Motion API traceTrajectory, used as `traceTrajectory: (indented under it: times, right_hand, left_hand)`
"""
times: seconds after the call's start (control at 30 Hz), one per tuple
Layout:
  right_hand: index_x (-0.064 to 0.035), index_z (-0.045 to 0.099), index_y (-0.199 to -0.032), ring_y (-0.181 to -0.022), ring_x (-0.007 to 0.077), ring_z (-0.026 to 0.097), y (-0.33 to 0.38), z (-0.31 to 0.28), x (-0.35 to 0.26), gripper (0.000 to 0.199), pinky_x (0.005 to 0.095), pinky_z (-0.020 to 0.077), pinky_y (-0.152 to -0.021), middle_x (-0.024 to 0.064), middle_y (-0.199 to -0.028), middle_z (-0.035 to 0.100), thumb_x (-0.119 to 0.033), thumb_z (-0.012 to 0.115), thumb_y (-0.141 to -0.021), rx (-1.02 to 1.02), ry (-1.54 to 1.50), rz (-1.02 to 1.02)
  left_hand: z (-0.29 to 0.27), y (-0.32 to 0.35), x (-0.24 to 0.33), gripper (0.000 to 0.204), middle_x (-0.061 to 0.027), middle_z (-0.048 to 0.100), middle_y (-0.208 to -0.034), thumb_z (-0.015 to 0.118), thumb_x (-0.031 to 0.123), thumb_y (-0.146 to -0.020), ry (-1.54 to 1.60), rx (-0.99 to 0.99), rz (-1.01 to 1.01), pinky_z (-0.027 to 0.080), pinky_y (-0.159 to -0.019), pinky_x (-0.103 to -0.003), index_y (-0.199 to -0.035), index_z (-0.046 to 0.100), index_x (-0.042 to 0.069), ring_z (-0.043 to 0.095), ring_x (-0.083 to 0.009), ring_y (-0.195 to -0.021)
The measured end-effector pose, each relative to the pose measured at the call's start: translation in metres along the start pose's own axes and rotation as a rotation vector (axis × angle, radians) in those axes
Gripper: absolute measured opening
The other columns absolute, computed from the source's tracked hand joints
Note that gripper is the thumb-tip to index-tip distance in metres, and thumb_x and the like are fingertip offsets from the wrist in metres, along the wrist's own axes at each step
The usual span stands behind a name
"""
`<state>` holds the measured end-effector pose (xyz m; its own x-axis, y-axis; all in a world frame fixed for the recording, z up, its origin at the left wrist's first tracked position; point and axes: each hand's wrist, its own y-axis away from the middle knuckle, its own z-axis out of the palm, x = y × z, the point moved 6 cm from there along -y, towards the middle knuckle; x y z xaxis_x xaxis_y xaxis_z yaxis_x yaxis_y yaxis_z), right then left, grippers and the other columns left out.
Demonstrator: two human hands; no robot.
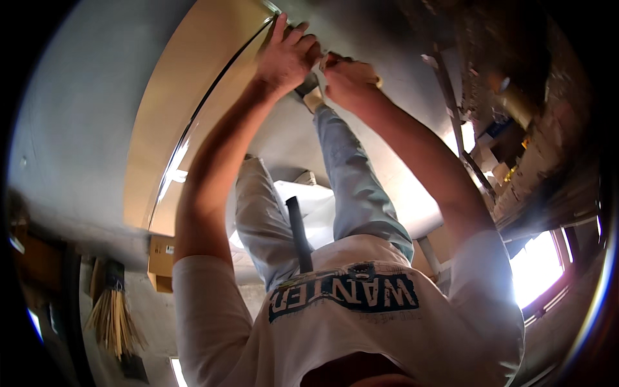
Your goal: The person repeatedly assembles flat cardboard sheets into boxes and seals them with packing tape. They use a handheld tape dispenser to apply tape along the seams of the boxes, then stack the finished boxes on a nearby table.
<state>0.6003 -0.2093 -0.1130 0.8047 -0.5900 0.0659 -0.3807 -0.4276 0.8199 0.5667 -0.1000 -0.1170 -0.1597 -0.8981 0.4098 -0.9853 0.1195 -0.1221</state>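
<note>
My left hand [289,57] is over the upper end of a long tan sheet [167,97], which looks like cardboard. Its index finger is stretched out beside a thin black strip [222,80] running along the sheet's edge; the other fingers are partly bent. Just to the right, my right hand [351,79] is closed, its fingers curled inward. A pale tan rounded edge [378,82] shows at the outer side of that hand, but what it belongs to is hidden. Blur hides whatever lies between the two hands.
A cardboard box [161,263] stands at the left, near a bundle of thin sticks [116,322]. My legs [354,168] are below my hands. A long narrow bar [451,109] and cluttered items are on the right, with a bright window [536,267] behind.
</note>
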Motion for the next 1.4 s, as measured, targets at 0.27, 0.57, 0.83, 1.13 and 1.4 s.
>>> traceTrajectory:
  times: [0.27, 0.57, 0.83, 1.13, 1.4]
  right_hand:
    - [-0.0129, 0.065, -0.102, -0.083, 0.0253, 0.069, -0.028, -0.015, 0.004, 0.045, 0.0399, 0.0554, -0.060, 0.0068, -0.085, 0.070, -0.052, 0.044, -0.095, 0.030, -0.163, 0.079]
    - [-0.0186, 0.062, -0.111, -0.091, 0.0224, 0.068, -0.049, -0.020, 0.007, 0.041, 0.0401, 0.0542, -0.069, 0.0043, -0.096, 0.070, -0.052, 0.043, -0.096, -0.191, -0.194, 0.046]
    - [-0.0165, 0.054, -0.125, -0.095, 0.0273, 0.068, -0.050, -0.003, 0.005, 0.051, 0.0440, 0.0524, -0.076, 0.0084, -0.104, 0.069, -0.055, 0.036, -0.097, -0.075, -0.177, -0.042]
    - [-0.0224, 0.045, -0.134, -0.098, 0.0338, 0.066, 0.007, -0.003, 0.041, 0.074, 0.0455, 0.0524, -0.083, 0.0156, -0.114, 0.064, -0.052, 0.070, -0.072, -0.002, -0.183, 0.289]
    - [-0.0150, 0.049, -0.135, -0.085, 0.0367, 0.065, 0.166, -0.087, -0.130, 0.077, 0.0427, 0.0546, -0.076, 0.0169, -0.105, 0.065, -0.018, 0.080, -0.065, 0.147, -0.442, -0.629]
  left_hand:
    - [0.012, -0.008, -0.021, 0.017, 0.0031, 0.060, -0.096, 0.060, 0.023, -0.082, 0.099, -0.065, 0.116, 0.033, -0.108, -0.042, -0.097, 0.063, 0.017, 0.057, -0.0163, -0.100]
    - [-0.052, -0.039, -0.170, 0.015, -0.0060, 0.066, -0.087, 0.057, 0.026, -0.081, -0.139, 0.014, 0.128, 0.046, -0.093, -0.050, -0.087, 0.067, 0.016, 0.063, -0.0259, -0.091]
    - [-0.030, -0.027, -0.214, 0.042, -0.0177, 0.062, -0.119, 0.038, 0.042, -0.096, 0.197, -0.224, -0.958, 0.049, -0.089, -0.049, -0.126, 0.056, 0.018, 0.060, -0.0369, -0.109]
    - [-0.090, 0.099, -0.121, 0.022, -0.0094, 0.064, -0.096, 0.057, 0.016, -0.089, 0.150, 0.767, -0.827, 0.047, -0.089, -0.042, -0.108, 0.061, 0.005, 0.059, -0.0276, -0.098]
    - [-0.039, 0.340, 0.022, 0.058, -0.0064, 0.065, -0.099, 0.047, 0.057, -0.095, 2.086, 0.611, -1.342, 0.051, -0.081, -0.033, -0.111, 0.062, 0.003, 0.062, -0.0171, -0.089]
